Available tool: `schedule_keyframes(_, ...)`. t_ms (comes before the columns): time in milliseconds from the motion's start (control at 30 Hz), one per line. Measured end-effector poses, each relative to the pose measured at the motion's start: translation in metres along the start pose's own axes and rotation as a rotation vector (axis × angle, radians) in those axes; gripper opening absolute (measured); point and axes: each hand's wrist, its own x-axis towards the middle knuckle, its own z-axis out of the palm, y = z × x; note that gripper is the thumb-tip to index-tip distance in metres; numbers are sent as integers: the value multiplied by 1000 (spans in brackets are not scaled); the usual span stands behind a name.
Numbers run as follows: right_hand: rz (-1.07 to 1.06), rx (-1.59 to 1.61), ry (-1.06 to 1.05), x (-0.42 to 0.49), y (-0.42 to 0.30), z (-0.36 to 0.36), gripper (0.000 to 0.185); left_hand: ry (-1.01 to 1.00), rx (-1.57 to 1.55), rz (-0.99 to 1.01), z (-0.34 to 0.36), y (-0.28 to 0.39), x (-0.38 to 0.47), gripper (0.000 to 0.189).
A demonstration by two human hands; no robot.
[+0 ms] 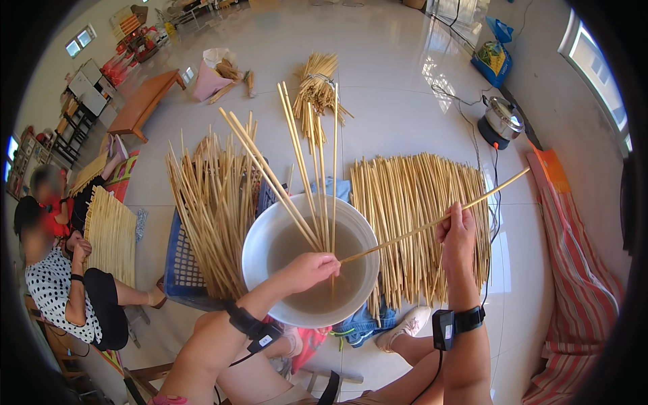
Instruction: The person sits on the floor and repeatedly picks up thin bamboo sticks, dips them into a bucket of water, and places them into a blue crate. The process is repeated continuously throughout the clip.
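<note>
My right hand [458, 228] pinches a long, thin straw-coloured stalk [397, 241] partway along its length. The stalk slants down leftward to my left hand [316, 269], whose fingers are closed around its lower end. That hand is above a round metal basin [249, 263] of cloudy water [314, 305]. Several other stalks [298, 147] stand tilted in the basin, their lower ends in the water or behind my left hand. Right of the basin, many stalks [415, 212] lie side by side in a broad layer, partly over blue denim cloth [372, 321].
A blue plastic crate [185, 281] to the left holds many stalks [212, 212]. Farther off lies a tied bundle [316, 76]. At right are an electric pot [501, 119], cords and striped fabric [572, 268]. Two people sit at left, one beside a woven stalk mat [112, 235].
</note>
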Motion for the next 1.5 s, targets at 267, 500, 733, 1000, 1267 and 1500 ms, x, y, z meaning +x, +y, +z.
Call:
schedule_keyframes(267,2,-59,-25,-16,1,20,25,105,396,-273,4,13,6,38)
schedule_keyframes(500,157,-146,-175,-36,16,41,23,29,63,219,18,-4,11,22)
schedule_keyframes(733,37,-222,-114,-34,14,40,24,-38,225,182,12,5,14,23)
schedule_keyframes(1000,-135,-210,225,5,-1,-14,27,-201,681,-52,-12,-47,16,26)
schedule_keyframes(1267,-155,-181,168,6,-3,-14,28,536,789,-359,-35,-139,28,33)
schedule_keyframes(1500,-130,-148,51,-3,-5,4,28,-260,525,-413,-45,-122,30,31)
